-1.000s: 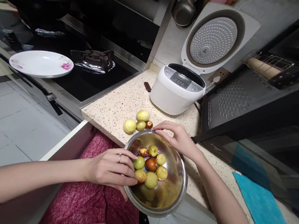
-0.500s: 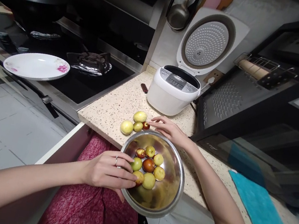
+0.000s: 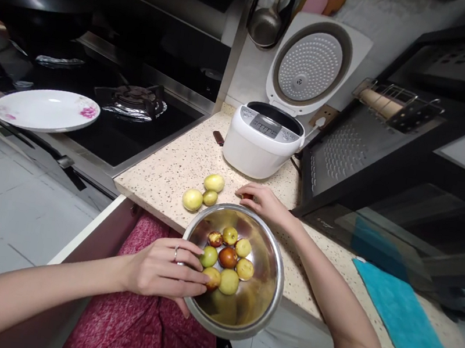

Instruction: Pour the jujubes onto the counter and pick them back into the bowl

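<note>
My left hand [image 3: 162,266] grips a round stainless steel bowl [image 3: 259,302] by its left rim, thumb outside and fingers reaching in over the fruit. Several green, yellow and reddish-brown jujubes [image 3: 229,282] lie inside; the fingertips rest against a yellow-brown one [image 3: 211,278]. Just beyond the far rim, my right hand [image 3: 269,204] has its fingers closed around a small dark red jujube [image 3: 247,196], mostly covered by them. On the speckled counter [image 3: 167,164], left of that hand, sit three yellow-green jujubes [image 3: 214,183] close together.
A white rice cooker [image 3: 258,149] with its lid raised stands behind the fruit. To the right are a black oven [image 3: 429,211] and a turquoise cloth [image 3: 400,312]. On the left, a flowered plate [image 3: 43,112] and a wok [image 3: 33,7] sit on the stove. A drawer [image 3: 91,228] stands pulled out.
My right hand has taken the dark red jujube from beside the others and drawn it right, away from them. The left hand keeps its grip on the bowl. The view has shifted slightly.
</note>
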Demonstrator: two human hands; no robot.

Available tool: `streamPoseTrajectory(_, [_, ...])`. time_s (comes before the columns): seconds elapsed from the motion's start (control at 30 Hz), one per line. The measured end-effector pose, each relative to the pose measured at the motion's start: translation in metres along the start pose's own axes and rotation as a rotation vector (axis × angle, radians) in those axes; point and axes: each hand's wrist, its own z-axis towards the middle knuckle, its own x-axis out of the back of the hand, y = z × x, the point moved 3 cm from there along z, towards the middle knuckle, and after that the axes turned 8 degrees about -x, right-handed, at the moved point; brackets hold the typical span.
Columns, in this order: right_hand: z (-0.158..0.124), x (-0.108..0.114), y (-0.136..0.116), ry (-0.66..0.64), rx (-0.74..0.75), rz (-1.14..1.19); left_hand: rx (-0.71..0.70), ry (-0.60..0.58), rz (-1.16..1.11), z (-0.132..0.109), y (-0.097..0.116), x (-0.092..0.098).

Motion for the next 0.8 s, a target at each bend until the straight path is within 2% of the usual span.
streamPoseTrajectory(0.2, [-0.001, 0.008, -0.003, 0.063, -0.016, -0.026, -0.01, -0.015, 0.017, -0.003, -0.001, 0.0])
streamPoseTrajectory(0.37, [-0.011, 0.033, -0.04, 0.157, 0.054, 0.016, 0.007, -0.045, 0.027, -0.007, -0.004, 0.0])
streamPoseTrajectory(0.43, [-0.018, 0.04, -0.06, 0.119, 0.094, 0.037, 0.025, -0.056, 0.026, -0.01, -0.005, 0.0])
streamPoseTrajectory(0.57, [-0.03, 0.041, -0.094, -0.107, 0.143, 0.029, 0.071, -0.042, 0.017, -0.011, -0.008, 0.001])
streamPoseTrajectory(0.67, [-0.035, 0.034, -0.103, -0.195, 0.073, -0.092, 0.079, -0.025, 0.012, -0.01, -0.008, 0.002])
streamPoseTrajectory(0.8, [-0.036, 0.024, -0.101, -0.207, 0.008, -0.211, 0.082, -0.031, 0.014, -0.009, -0.009, 0.003])
